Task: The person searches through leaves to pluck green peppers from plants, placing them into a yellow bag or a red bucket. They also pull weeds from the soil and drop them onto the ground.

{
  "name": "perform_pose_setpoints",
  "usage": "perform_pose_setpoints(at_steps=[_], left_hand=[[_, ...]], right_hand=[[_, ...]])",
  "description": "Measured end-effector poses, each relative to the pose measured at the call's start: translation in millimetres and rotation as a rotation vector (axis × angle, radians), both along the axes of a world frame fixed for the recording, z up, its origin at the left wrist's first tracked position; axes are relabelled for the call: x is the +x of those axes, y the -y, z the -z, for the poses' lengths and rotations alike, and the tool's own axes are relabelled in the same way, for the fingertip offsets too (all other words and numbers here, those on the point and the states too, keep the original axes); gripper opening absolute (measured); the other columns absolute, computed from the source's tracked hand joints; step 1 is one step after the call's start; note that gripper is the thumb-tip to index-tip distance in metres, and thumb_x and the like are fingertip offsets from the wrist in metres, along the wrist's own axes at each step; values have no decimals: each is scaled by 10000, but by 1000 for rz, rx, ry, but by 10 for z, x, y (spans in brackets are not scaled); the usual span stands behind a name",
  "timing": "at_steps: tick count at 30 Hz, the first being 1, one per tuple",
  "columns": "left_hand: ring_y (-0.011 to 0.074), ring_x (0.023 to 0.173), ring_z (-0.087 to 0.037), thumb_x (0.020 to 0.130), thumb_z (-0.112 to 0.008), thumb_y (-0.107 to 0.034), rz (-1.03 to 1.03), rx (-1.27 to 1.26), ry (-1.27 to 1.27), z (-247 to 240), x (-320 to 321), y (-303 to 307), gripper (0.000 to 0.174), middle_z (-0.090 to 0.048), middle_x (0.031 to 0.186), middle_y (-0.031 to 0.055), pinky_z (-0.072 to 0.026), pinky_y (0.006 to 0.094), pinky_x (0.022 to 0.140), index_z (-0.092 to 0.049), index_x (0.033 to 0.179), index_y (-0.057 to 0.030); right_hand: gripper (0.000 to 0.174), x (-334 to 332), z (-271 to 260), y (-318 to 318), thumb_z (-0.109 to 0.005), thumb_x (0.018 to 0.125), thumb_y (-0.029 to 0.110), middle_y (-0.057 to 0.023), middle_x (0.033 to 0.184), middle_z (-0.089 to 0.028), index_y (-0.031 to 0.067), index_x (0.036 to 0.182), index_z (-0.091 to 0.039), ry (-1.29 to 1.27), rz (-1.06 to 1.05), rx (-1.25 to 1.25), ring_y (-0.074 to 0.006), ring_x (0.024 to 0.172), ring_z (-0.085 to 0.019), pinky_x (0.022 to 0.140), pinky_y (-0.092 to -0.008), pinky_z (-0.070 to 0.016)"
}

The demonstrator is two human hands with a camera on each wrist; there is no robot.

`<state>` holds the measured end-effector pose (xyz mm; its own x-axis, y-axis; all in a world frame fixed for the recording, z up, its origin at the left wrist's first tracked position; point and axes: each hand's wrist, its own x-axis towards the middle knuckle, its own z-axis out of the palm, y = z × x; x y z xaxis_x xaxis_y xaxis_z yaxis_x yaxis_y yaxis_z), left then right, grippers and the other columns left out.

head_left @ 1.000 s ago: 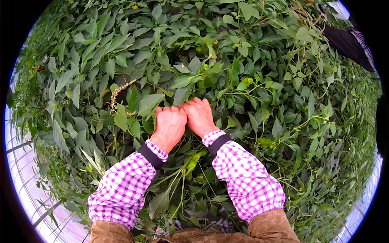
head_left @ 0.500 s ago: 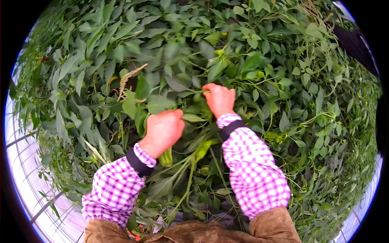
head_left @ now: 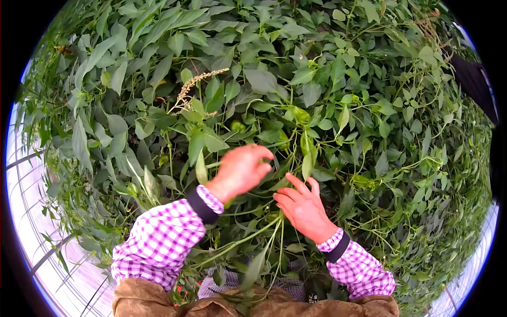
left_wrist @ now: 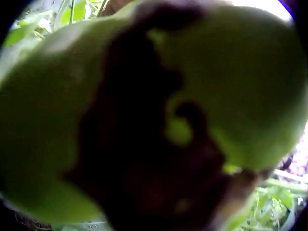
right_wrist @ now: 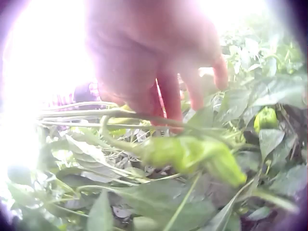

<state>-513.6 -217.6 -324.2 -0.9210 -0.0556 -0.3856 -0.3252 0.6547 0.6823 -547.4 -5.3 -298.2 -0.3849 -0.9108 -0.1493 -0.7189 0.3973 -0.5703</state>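
My left hand is over the foliage in the head view, its fingers curled. Smooth green pepper skin fills much of the left wrist view, with a dark, blurred shape across it; the pepper lies in the left hand. Just to the right, my right hand spreads its fingers over stems and leaves, gripping nothing. A curved green pepper hangs below the right hand in the right wrist view. Beyond the hands, another green pepper hangs among leaves.
Dense leafy plants surround both hands. A dry seed spike rises at upper left. Long stems cross in front of the body. Pale sheeting lies along the left edge, and a dark object is at upper right.
The right hand has come down towards the body and spread its curled fingers. My left hand has moved right, and the pepper seen below it is hidden from the head view. The view has shifted.
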Motion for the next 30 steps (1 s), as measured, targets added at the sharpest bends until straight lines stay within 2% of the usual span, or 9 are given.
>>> perform_pose_setpoints(at_steps=[2,10,16,20,22,24,26,27,30], left_hand=[[295,842,-642,813,-638,-176,83,57,182,5,32,-232,391,-546,1182,137,-528,403,751,-575,1199,-171],[325,916,-621,768,-564,-60,215,103,82,325,254,-701,491,-545,1156,146,-498,434,779,-517,1254,-112],[316,942,-611,762,-549,-53,184,106,17,378,336,-607,484,-557,1136,137,-488,432,802,-532,1241,-119],[310,989,-598,768,-552,-73,168,144,54,359,344,-541,455,-560,1160,121,-476,427,843,-542,1221,-119],[308,995,-596,773,-555,-82,150,156,67,304,315,-509,438,-564,1158,114,-475,425,846,-549,1210,-118],[306,1000,-594,779,-558,-90,135,166,78,279,292,-493,422,-568,1155,106,-474,422,848,-556,1200,-117],[305,1002,-594,790,-561,-105,128,208,76,282,285,-488,390,-576,1149,92,-473,417,850,-570,1180,-118],[311,997,-598,805,-591,-124,138,223,95,280,273,-483,400,-582,1166,97,-474,418,850,-572,1204,-132],[309,1000,-600,804,-594,-126,114,262,68,339,306,-480,386,-590,1163,98,-475,408,855,-584,1191,-125]], right_hand=[[176,80,4,-58,-641,813,130,-48,1012,-637,85,983,-649,178,176,-47,-263,1157,-522,1012,-480,-313],[181,-204,215,-292,-637,852,129,-164,928,-666,16,992,-656,798,798,-134,-210,855,-650,744,-310,-498],[322,-496,985,-459,-615,844,247,-172,996,-655,12,1064,-627,408,303,657,-366,855,-602,773,-387,-484],[355,-194,2288,-629,-592,854,244,-159,1151,-614,56,1155,-599,133,433,573,-342,1010,-581,864,-401,-453],[225,-59,2739,-590,-624,853,187,-13,948,-609,127,1067,-589,484,866,-1,-110,733,-548,593,-270,-417],[208,118,2894,-671,-639,850,162,28,946,-592,154,1048,-576,931,1231,-413,-78,738,-514,565,-234,-375],[187,84,2495,-378,-626,864,192,50,911,-597,161,1043,-580,1047,1472,-535,-78,682,-511,541,-228,-365],[172,-8,2158,-351,-594,889,189,57,874,-600,162,1059,-587,1206,1462,-154,-86,645,-512,521,-233,-368],[196,-19,2008,-334,-556,906,133,13,827,-581,120,1102,-549,1585,1362,-244,-134,624,-497,527,-277,-385]])
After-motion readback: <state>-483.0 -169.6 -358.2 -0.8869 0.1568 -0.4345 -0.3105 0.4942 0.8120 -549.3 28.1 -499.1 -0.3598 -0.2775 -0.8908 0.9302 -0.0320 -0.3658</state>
